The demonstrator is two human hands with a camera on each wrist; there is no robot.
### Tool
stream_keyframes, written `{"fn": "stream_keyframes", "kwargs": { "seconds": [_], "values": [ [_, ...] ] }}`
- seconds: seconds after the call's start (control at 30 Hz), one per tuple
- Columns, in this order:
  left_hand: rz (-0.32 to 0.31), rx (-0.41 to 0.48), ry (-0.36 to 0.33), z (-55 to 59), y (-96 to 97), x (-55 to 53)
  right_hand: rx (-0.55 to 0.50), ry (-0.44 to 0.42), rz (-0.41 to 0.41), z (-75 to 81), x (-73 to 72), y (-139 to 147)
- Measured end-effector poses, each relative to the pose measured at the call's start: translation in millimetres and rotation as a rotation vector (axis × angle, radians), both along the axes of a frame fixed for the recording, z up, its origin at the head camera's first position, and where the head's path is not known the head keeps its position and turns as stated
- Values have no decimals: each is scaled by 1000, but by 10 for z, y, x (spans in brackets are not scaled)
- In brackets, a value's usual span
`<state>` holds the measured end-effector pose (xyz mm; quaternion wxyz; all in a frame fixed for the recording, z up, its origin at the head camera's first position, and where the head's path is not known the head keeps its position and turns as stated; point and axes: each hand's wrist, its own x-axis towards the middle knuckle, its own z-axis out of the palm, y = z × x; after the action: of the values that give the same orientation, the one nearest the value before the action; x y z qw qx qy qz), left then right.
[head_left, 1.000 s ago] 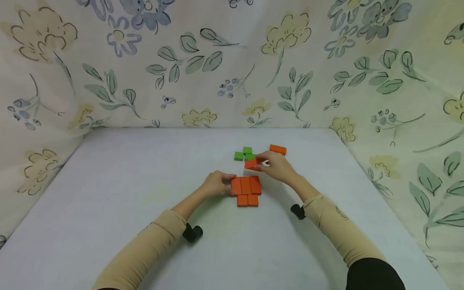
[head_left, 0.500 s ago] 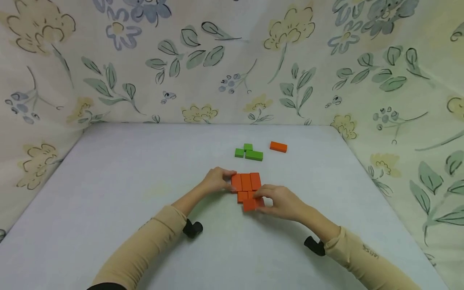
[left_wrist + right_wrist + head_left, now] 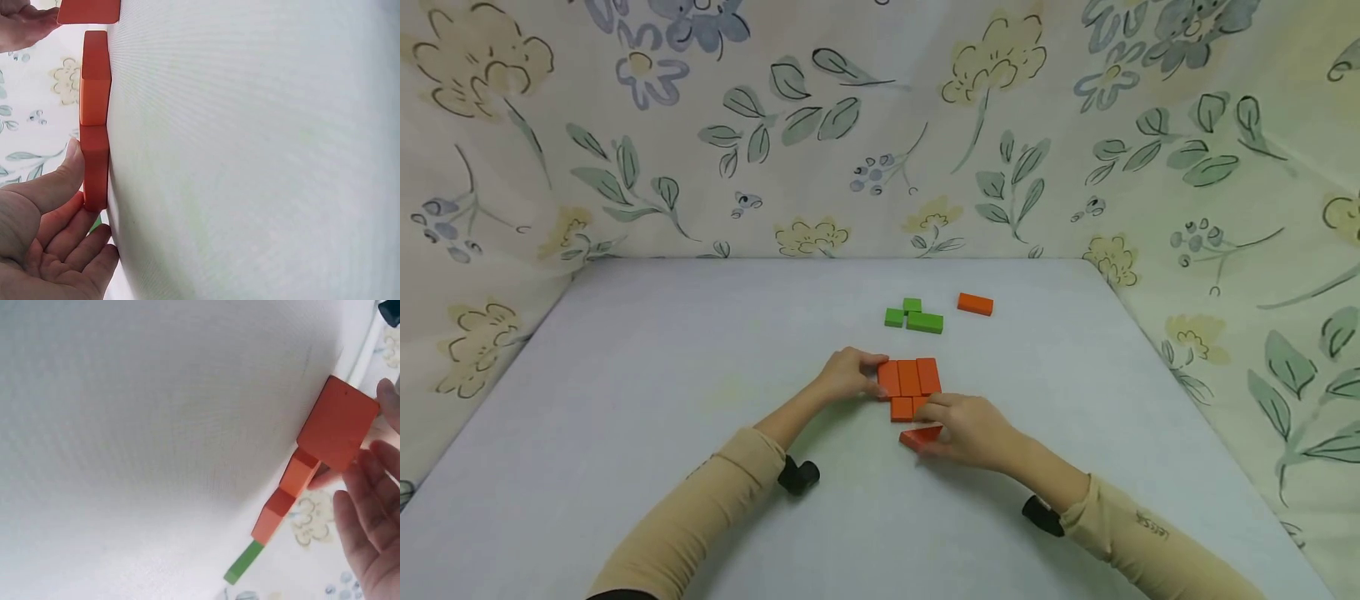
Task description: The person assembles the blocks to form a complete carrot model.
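Note:
Three orange oblong blocks (image 3: 909, 377) lie side by side on the white table, with two smaller orange square blocks (image 3: 902, 408) against their near side. My left hand (image 3: 846, 375) holds the leftmost oblong block (image 3: 95, 169) by its left side, thumb and forefinger at its edge. Just nearer than the squares, my right hand (image 3: 973, 429) pinches a red-orange triangular block (image 3: 919, 437). It looks tilted and apart from the squares; its flat square face (image 3: 340, 422) shows in the right wrist view. The right-hand square is partly hidden by my right fingers.
Beyond the orange group lie two small green cubes (image 3: 894, 317) and a green oblong block (image 3: 925, 322). Another orange oblong block (image 3: 975, 304) lies to their right. A flowered cloth (image 3: 820, 167) hangs behind the table.
My right hand has brought the triangular block from beside the green blocks to the near side of the orange group, where it has turned it. My left hand has stayed in place.

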<state>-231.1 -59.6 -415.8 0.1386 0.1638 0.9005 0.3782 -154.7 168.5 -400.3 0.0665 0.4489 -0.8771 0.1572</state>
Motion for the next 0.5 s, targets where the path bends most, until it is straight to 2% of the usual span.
{"fn": "stream_keyframes", "kwargs": {
  "seconds": [0.1, 0.2, 0.33, 0.4, 0.5],
  "values": [
    [0, -1, 0, -3, -1, 1, -5, -166, -52, 23, -18, 27],
    [5, 3, -5, -6, -2, 7, -37, -322, -50, 40, -72, 74],
    [19, 23, -28, 6, 3, 14, -83, -484, -58, 39, -162, 155],
    [24, 30, -37, 8, 6, 13, -89, -522, -72, 25, -193, 190],
    [27, 29, -39, 6, 10, 10, -91, -509, -87, 0, -214, 214]
  ]
}}
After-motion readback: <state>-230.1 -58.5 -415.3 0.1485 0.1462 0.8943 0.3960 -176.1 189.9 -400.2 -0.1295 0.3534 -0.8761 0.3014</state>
